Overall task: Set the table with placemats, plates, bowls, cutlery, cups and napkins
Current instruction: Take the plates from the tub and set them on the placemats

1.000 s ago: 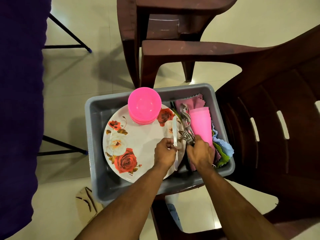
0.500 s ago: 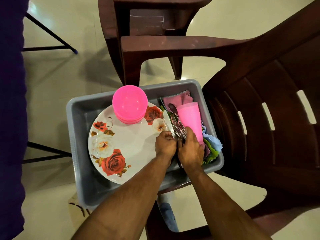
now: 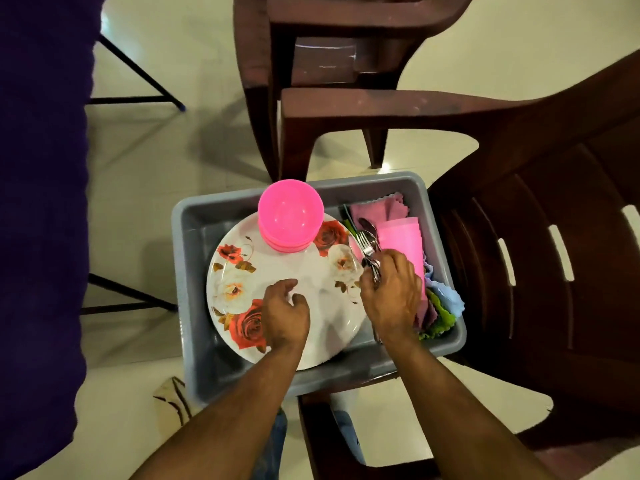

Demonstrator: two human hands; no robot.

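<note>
Cutlery [image 3: 370,249], a bundle of forks and spoons, is gripped in the right hand [image 3: 391,292] at the right side of a grey tub [image 3: 194,271], beside a stack of pink cups [image 3: 403,244] lying on coloured napkins [image 3: 441,306]. The left hand [image 3: 285,313] hovers over the flowered plate [image 3: 277,271], fingers loosely curled and holding nothing. Stacked pink bowls [image 3: 290,216] sit upside down on the plate's far edge, and the tub rests on a dark brown chair [image 3: 519,306].
</note>
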